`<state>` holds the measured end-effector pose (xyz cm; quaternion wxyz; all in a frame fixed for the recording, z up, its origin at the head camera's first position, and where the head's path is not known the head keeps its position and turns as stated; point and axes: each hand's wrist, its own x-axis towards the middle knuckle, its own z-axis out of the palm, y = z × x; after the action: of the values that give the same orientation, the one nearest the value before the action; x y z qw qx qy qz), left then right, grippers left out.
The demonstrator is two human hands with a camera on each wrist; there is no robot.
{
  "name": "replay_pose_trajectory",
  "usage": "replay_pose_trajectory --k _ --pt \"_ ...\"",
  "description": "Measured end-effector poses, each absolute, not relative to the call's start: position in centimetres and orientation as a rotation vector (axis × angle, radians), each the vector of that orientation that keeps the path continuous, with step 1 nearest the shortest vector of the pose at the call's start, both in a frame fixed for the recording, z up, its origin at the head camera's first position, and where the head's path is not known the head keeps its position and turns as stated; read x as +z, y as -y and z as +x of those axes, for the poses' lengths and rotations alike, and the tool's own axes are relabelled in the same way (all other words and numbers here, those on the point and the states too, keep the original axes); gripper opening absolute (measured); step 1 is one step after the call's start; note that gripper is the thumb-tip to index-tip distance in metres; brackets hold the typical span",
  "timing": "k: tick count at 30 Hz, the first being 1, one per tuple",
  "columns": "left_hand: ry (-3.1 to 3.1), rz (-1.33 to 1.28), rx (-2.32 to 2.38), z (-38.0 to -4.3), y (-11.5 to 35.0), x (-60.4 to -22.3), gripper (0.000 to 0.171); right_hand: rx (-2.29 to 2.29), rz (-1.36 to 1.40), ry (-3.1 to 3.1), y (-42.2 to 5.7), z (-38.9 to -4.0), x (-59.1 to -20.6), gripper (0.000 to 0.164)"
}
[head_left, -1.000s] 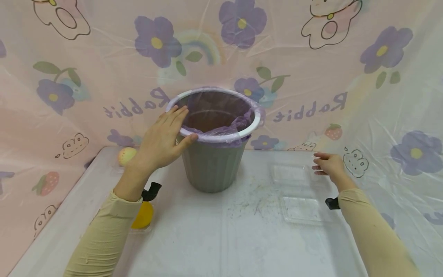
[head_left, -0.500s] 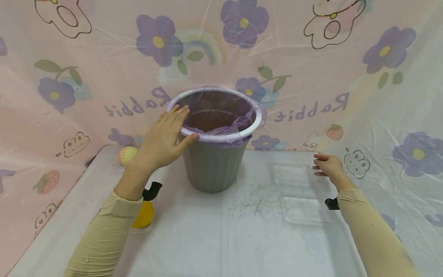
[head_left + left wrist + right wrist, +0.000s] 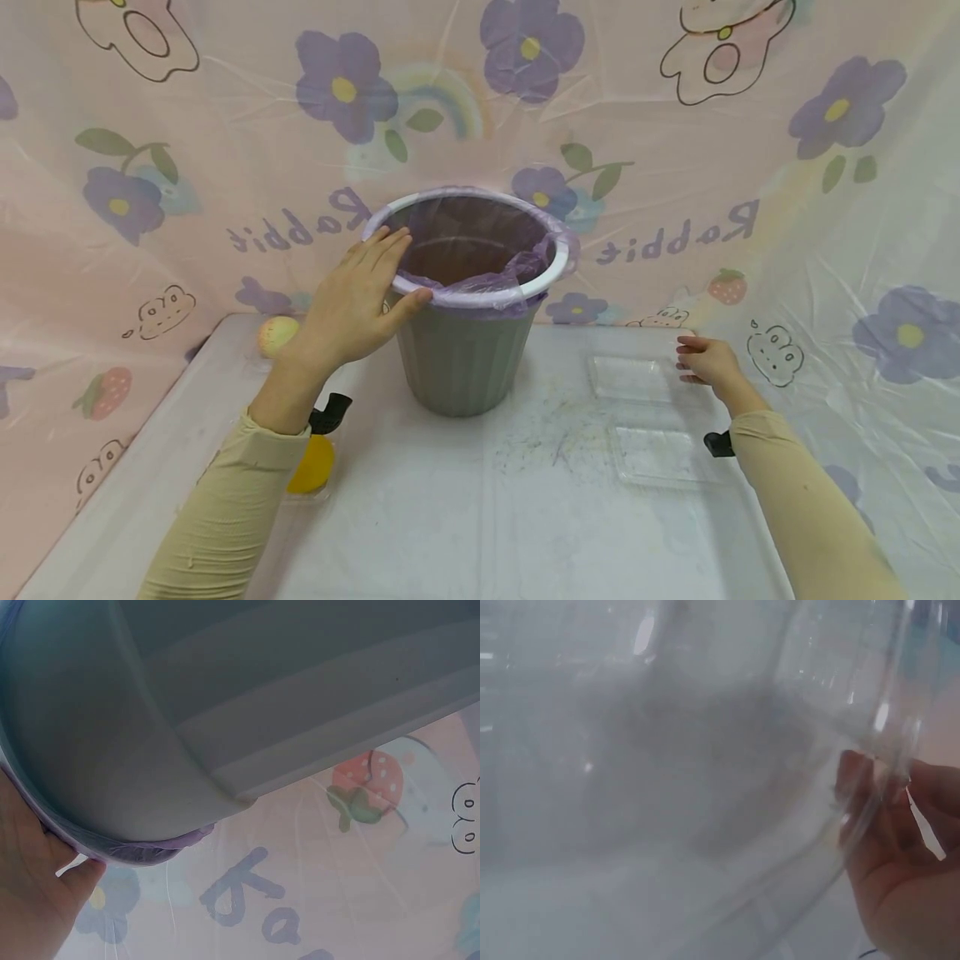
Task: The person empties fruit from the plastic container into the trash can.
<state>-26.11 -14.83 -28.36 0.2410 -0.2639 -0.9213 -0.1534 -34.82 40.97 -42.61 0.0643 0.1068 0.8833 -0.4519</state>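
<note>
Left hand [image 3: 348, 302] resting straight-fingered on the white rim [image 3: 506, 296] of a ribbed grey bin [image 3: 465, 358], purple film liner [image 3: 517, 271], far centre, right hand [image 3: 711, 363] pinching a clear shiny plastic container [image 3: 765, 750], far right

Against my left hand [image 3: 348, 304], the bin [image 3: 463, 358] looks like matt plastic with fluted sides; its white rim [image 3: 553, 265] is smoother, and the liner [image 3: 528, 265] over it is thin, crinkled plastic film with a faint sheen. The container [image 3: 720, 780] pinched in my right hand [image 3: 708, 360] is clear, glossy plastic with bright highlights. The surface [image 3: 480, 517] below my hands looks smooth, scuffed between them. Beyond them hangs a creased, lightly shiny sheet [image 3: 465, 158]; my sleeves [image 3: 217, 500] are matt, wrinkled cloth.
</note>
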Motion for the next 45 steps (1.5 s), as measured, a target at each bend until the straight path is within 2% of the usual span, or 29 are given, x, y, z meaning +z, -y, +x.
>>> replay_pose_trajectory --k 11,17,37,45 --pt "2.540 -0.718 -0.419 -25.8 14.9 -28.1 0.094 -1.274 0.323 -2.720 -40.4 -34.1 -41.8 0.061" --pt "2.540 -0.714 -0.410 -25.7 15.0 -28.2 0.092 -1.186 0.195 -2.858 -38.9 -33.4 -40.4 0.063" --pt "2.549 -0.711 -0.419 -25.8 15.1 -28.4 0.094 -1.234 -0.374 -3.155 -27.8 -29.9 -30.7 0.072" --pt "2.554 -0.718 -0.409 -25.8 15.0 -28.3 0.093 -1.178 -0.611 -3.166 -23.4 -29.2 -27.8 0.080"
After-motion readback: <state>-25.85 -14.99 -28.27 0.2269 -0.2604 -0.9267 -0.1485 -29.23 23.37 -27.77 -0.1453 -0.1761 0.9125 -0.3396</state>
